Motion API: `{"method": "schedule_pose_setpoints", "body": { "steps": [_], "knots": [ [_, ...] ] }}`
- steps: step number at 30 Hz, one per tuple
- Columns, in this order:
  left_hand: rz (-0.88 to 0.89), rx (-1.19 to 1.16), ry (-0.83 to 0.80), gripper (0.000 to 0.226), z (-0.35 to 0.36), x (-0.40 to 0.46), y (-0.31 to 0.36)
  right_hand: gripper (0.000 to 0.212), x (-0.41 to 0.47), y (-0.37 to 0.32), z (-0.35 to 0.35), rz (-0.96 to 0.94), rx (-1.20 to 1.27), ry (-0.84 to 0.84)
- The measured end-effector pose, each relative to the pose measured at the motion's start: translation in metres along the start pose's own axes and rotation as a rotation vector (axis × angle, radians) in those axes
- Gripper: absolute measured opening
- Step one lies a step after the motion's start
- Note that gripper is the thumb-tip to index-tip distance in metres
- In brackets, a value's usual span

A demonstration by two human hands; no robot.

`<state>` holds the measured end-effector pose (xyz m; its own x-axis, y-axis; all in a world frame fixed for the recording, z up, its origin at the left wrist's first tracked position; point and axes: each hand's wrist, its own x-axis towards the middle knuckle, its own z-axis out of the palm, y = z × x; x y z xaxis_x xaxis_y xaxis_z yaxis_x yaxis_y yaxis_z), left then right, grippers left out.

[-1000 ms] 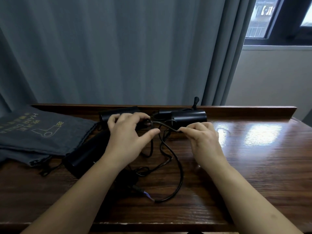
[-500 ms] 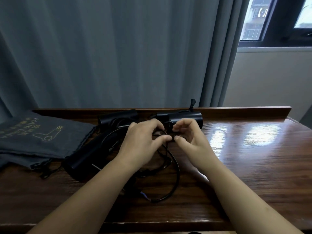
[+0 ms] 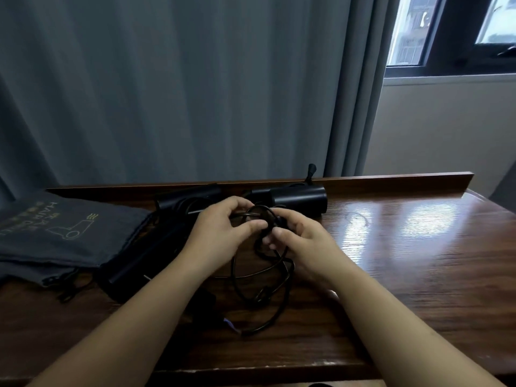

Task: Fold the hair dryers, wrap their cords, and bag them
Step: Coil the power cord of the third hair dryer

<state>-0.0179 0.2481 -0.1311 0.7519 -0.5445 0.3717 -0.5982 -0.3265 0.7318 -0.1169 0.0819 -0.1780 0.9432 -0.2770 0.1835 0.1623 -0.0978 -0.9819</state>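
Two black hair dryers lie on the wooden table (image 3: 391, 261): one (image 3: 296, 198) at the back centre by the raised rim, another (image 3: 139, 263) lying diagonally at the left. A black cord (image 3: 259, 277) runs in loose loops across the middle of the table. My left hand (image 3: 220, 233) and my right hand (image 3: 304, 238) meet just in front of the back dryer. Both pinch the cord, which forms a small loop between them. A grey drawstring bag (image 3: 69, 233) with a dryer print lies flat at the far left.
A low wooden rim (image 3: 391, 180) runs along the table's back edge, with grey curtains (image 3: 167, 93) behind it. A window (image 3: 452, 29) is at the upper right. The right half of the table shines with window light.
My hands have drawn together from apart and gathered the cord into a small loop between them. The loose cord on the table has pulled in closer.
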Motion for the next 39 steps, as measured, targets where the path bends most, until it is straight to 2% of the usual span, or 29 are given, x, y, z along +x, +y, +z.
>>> {"method": "schedule_pose_setpoints", "body": {
  "steps": [5,7,9,12,15,18,21,24,27,28,31,33,35,36,39],
  "knots": [
    [-0.024,-0.028,-0.031,0.009,-0.024,0.002,-0.012,0.030,0.002,-0.008,0.002,0.086,0.333,-0.083],
    [-0.034,-0.056,-0.028,0.010,-0.029,-0.002,-0.013,0.028,0.004,-0.009,0.002,0.112,0.366,-0.023],
    [-0.071,-0.204,0.017,0.020,-0.029,-0.002,-0.015,0.025,0.004,-0.009,0.000,0.128,0.339,0.090],
    [-0.237,-0.506,0.131,0.030,-0.032,0.009,-0.024,0.024,0.005,-0.012,-0.004,0.075,0.399,0.223],
    [-0.426,-0.515,0.130,0.025,-0.032,0.017,-0.032,0.024,0.004,-0.019,-0.009,0.042,0.659,0.241],
    [-0.494,-0.471,0.036,0.022,-0.029,0.017,-0.036,0.024,0.004,-0.022,-0.014,0.001,0.773,0.240],
    [-0.474,-0.346,-0.037,0.045,-0.031,0.014,-0.039,0.020,0.006,-0.020,-0.019,-0.046,0.831,0.276],
    [-0.418,-0.279,-0.092,0.052,-0.034,0.009,-0.031,0.014,0.006,-0.022,-0.021,-0.093,0.866,0.294],
    [-0.137,0.142,-0.077,0.045,-0.035,-0.005,-0.017,0.013,0.006,-0.030,-0.020,-0.163,0.811,0.301],
    [-0.021,0.181,-0.065,0.041,-0.035,-0.012,-0.011,0.014,0.005,-0.036,-0.019,-0.190,0.802,0.279],
    [0.116,0.034,-0.205,0.047,-0.030,-0.031,0.004,0.018,0.003,-0.055,-0.009,-0.236,0.839,0.145],
    [0.105,-0.081,-0.374,0.064,-0.023,-0.038,0.012,0.020,0.000,-0.067,0.002,-0.248,0.806,0.023],
    [0.072,-0.189,-0.426,0.067,-0.016,-0.040,0.017,0.022,-0.003,-0.074,0.017,-0.269,0.685,-0.081],
    [0.048,-0.261,-0.426,0.059,-0.014,-0.040,0.019,0.022,-0.005,-0.077,0.025,-0.279,0.595,-0.106],
    [-0.005,-0.402,-0.346,0.018,-0.011,-0.042,0.018,0.021,-0.009,-0.080,0.036,-0.286,0.339,-0.107]
  ]
}}
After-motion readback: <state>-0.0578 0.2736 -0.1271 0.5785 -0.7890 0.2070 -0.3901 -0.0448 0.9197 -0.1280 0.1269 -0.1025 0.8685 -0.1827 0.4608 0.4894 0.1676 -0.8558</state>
